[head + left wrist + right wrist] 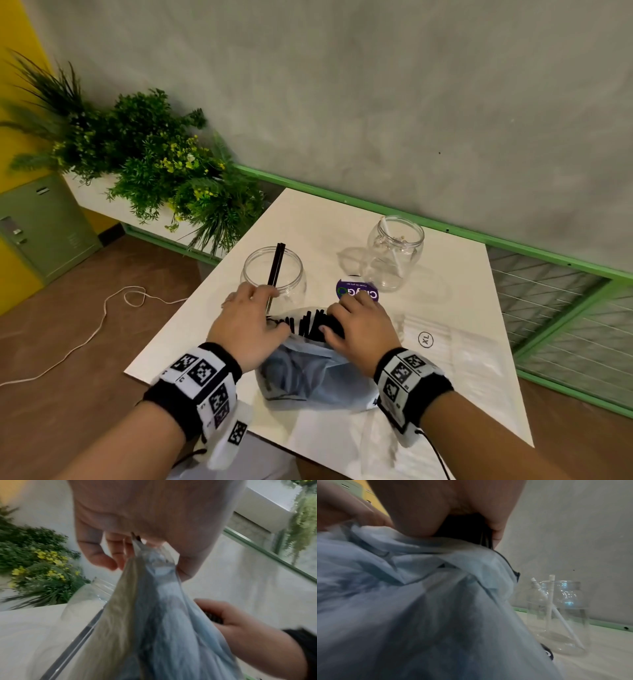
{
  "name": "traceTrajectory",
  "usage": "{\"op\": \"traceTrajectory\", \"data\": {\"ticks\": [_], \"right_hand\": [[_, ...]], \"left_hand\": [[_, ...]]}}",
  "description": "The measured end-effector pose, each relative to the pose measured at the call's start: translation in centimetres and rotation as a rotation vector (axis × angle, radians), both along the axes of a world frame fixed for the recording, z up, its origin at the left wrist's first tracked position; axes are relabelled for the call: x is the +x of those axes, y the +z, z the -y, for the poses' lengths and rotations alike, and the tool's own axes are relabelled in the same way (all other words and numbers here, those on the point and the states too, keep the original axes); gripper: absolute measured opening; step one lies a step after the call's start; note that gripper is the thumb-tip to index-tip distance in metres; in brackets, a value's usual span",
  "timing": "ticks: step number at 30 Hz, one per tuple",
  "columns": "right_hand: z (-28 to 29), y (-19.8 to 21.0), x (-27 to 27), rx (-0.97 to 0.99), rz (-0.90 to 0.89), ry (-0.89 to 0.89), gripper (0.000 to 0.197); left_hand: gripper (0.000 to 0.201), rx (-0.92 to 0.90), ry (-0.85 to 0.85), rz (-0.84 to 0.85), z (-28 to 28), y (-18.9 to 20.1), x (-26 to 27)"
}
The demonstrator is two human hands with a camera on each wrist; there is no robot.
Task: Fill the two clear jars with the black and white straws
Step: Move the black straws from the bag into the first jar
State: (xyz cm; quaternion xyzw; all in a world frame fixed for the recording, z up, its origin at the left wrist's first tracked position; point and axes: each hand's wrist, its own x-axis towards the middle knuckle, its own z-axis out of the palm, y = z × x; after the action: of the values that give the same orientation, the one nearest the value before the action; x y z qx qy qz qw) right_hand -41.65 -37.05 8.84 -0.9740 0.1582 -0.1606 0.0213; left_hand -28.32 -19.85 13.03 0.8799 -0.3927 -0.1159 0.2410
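The left hand (pixel 245 325) is pinching the plastic bag (pixel 308 377) mouth while the right hand (pixel 359 329) is gripping black straws (pixel 311 323) poking out.

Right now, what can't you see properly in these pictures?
- Black straws: head view; both hands and the bluish plastic bag cover most, so no count.
- Left hand: left wrist view; fingertips hidden by the bag.
- Right hand: right wrist view; blurred, too close.
- Purple label: head view; the hand covers part.
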Motion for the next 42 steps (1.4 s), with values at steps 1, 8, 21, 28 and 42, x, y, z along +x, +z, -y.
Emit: {"op": "traceTrajectory", "data": {"ticks": [1,8,21,28,42], "right_hand": [[-0.2,-0.1,-0.1,0.002,0.015,0.005,0.032],[-0.8,-0.4,-0.5,0.096,0.058,0.107,0.035],[-1.1,1.0,-1.1,0.183,-0.065,0.157,0.046],[-1.9,0.9,-0.7,0.161,-0.098,0.164,0.056],[-2.0,-0.1,0.5,0.117,-0.04,0.187,0.058]], "left_hand": [[0.045,0.079,0.037,-0.037,-0.3,0.2,0.1],[0.02,0.062,0.09,-0.3,-0.7,0.4,-0.1],[0.03,-0.369,0.348,-1.014,0.5,-1.2,0.1],[0.016,-0.115,0.225,-1.027,0.2,-1.5,-0.4],[0.026,-0.104,-0.035,-1.072,0.3,-1.0,-0.8]]}}
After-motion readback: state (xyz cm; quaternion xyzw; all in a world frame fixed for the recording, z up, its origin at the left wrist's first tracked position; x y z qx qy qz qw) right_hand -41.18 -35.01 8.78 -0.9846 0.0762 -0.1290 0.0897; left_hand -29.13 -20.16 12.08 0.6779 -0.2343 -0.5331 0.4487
